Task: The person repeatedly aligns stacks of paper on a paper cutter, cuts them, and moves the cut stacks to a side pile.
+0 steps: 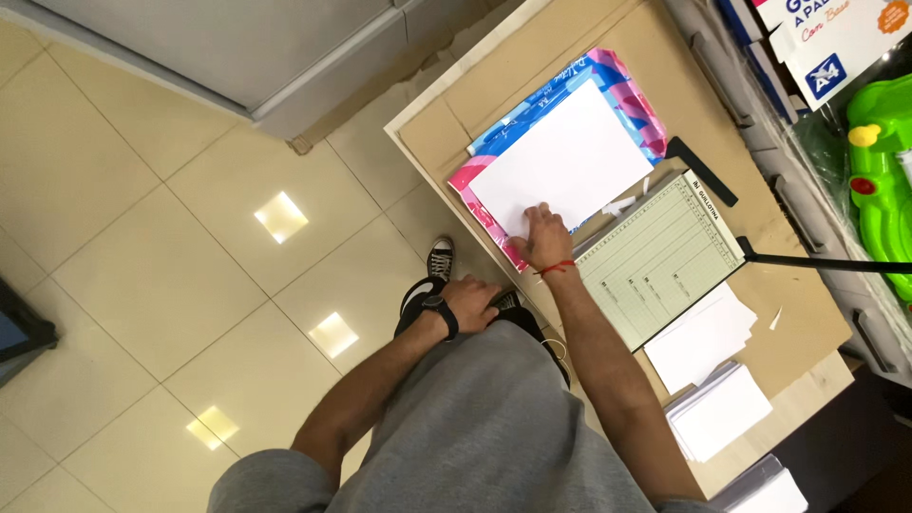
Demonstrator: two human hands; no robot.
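Fingers (538, 217) of the right hand (543, 237) spread flat, pressing on the near corner of a white rectangular paper stack (560, 161); nothing clamped between them. Red thread band (558, 268) around that wrist. White stack lying on an opened pink-and-blue paper wrapper (622, 90), itself resting on the brown cardboard-covered tabletop (475, 85), near its floor-side edge. Just beside the hand, a pale green gridded paper guillotine (660, 258) with black handle bar (701, 171) at its far corner and a long black cutting arm (822, 263) reaching out to the right. Small white paper scraps (619, 204) between stack and cutter. Beyond the cutter, two piles of smaller white cut sheets (701, 337), (720, 410).

Left hand (472, 304) off the tabletop, down at the hip against dark trousers, fingers curled loosely, hard to tell whether anything held. Black wristwatch (442, 313) on that wrist. Grey shirt (475, 427) below. Black-and-white sneaker (439, 258) on the beige tiled floor (142, 285). Bright green plastic toy (879, 180) at the far right.
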